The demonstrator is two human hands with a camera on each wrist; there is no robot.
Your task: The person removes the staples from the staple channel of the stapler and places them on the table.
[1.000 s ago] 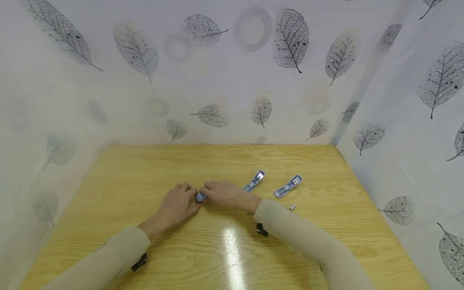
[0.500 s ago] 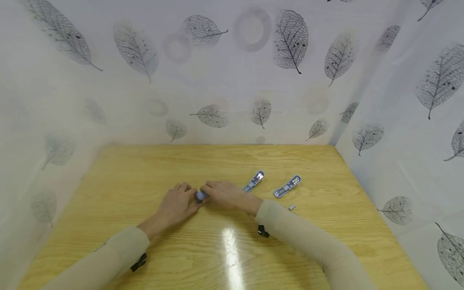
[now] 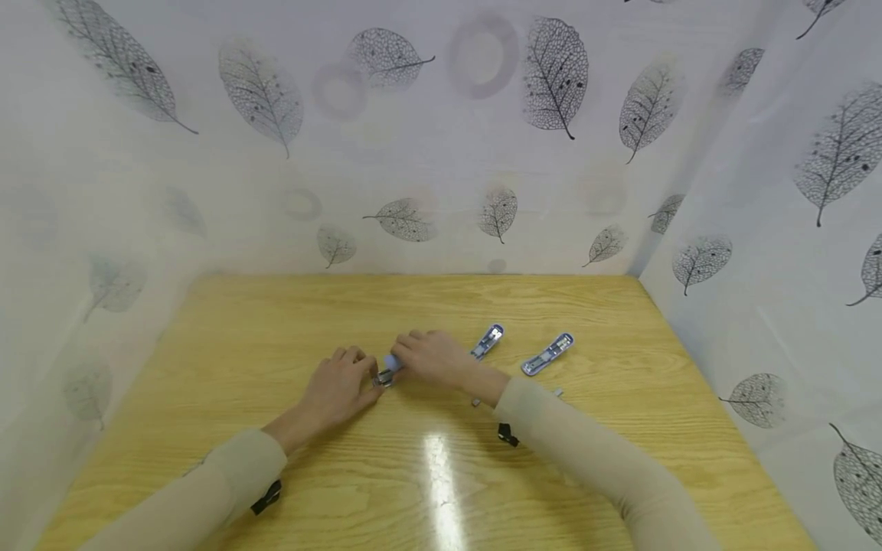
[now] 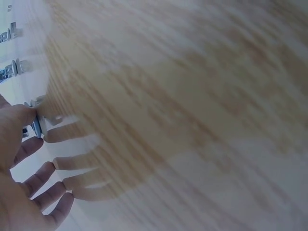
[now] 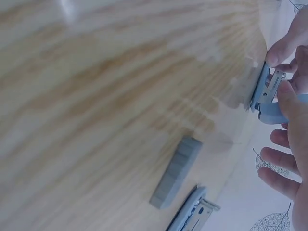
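A small light-blue stapler (image 3: 384, 376) is spread open between my hands, its metal staple channel (image 5: 273, 86) showing. My left hand (image 3: 341, 386) pinches the base end between thumb and index finger, the other fingers apart from it in the left wrist view. My right hand (image 3: 434, 358) grips the blue top cover (image 5: 280, 113) with thumb and fingers. Seen from the left wrist, the stapler (image 4: 36, 123) stands edge-on at the thumb tip. Much of the cover is hidden by my right fingers.
Two more opened staplers lie to the right, one stapler (image 3: 488, 341) beyond my right hand and another stapler (image 3: 547, 354) farther right. A grey staple strip (image 5: 176, 172) lies on the wooden table (image 3: 331, 490), near my right wrist. A second small grey piece (image 3: 557, 392) is beside my right sleeve.
My right hand has moved right and slightly away, drawing the blue cover back so the metal channel shows. A small grey strip has come into sight under my right wrist. My left hand stays put.
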